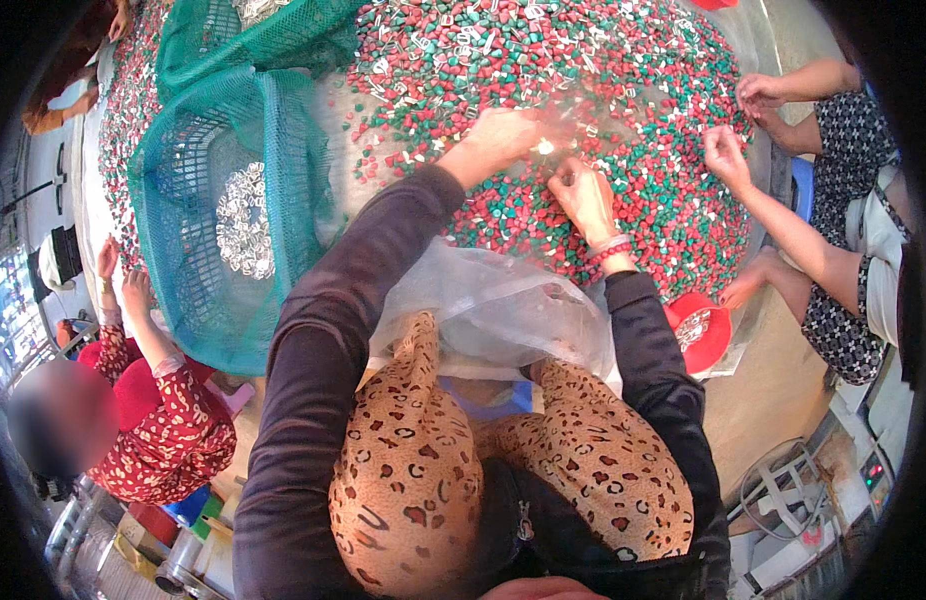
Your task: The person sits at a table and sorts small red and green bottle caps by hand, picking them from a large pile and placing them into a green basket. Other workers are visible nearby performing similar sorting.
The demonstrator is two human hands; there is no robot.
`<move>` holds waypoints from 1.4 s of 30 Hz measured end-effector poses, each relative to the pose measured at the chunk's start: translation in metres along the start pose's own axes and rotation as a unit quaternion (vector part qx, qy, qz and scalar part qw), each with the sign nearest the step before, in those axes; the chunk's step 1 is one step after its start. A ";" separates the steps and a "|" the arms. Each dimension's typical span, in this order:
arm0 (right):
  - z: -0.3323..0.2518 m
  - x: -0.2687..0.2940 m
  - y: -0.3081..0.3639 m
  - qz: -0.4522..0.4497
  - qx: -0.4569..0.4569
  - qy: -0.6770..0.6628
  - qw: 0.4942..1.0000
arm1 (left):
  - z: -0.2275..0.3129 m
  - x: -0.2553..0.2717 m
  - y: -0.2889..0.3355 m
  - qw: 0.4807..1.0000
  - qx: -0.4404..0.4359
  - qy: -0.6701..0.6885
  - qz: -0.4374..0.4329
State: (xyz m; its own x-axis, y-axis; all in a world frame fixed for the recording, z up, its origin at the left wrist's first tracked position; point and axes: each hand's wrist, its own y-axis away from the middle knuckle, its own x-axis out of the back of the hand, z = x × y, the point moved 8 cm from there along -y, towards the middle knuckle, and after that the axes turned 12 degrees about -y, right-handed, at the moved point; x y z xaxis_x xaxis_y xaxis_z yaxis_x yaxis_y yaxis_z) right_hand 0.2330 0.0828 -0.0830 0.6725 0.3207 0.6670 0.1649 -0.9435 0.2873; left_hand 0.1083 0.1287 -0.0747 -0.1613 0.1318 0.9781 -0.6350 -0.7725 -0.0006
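Both of my hands are over a wide spread of small red and green stone-like pieces [513,225], with pale metal buckle-like pieces mixed in. My left hand [501,138] reaches in above the middle of the spread; its fingertips are smeared by motion beside a bright glint. Close by on the right, my right hand [585,200] is bent down with thumb and fingers pinched together; what lies between them is too small to make out. A red beaded bracelet [611,248] circles that wrist. Clear plastic sheeting [483,290] hangs over the table's near edge, above my lap.
To the left stands a teal basket lined with green netting [173,300], holding a heap of silver buckle-like pieces [246,222]. Another netted basket [198,60] sits behind it. At right is a red bowl [718,335] with similar pieces. Co-workers' hands [725,160] work on both sides.
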 end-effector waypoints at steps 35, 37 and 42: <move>-0.013 0.043 -0.047 -0.005 0.091 -0.218 0.972 | -0.025 0.026 0.030 0.958 0.171 0.218 -0.070; 0.005 0.031 -0.021 -0.111 -0.113 -0.570 0.806 | -0.009 0.021 0.025 0.989 0.110 0.078 -0.069; 0.010 0.026 0.007 -0.113 -0.144 -0.779 0.600 | 0.025 -0.004 0.015 0.989 0.015 -0.086 -0.121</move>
State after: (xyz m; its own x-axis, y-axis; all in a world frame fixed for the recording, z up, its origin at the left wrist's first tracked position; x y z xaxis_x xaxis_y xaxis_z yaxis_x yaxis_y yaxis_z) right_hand 0.2591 0.0836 -0.0707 0.5525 -0.2409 -0.7979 0.3980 -0.7649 0.5065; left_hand 0.1185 0.1007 -0.0735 0.1253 0.2099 0.9697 -0.6155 -0.7501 0.2418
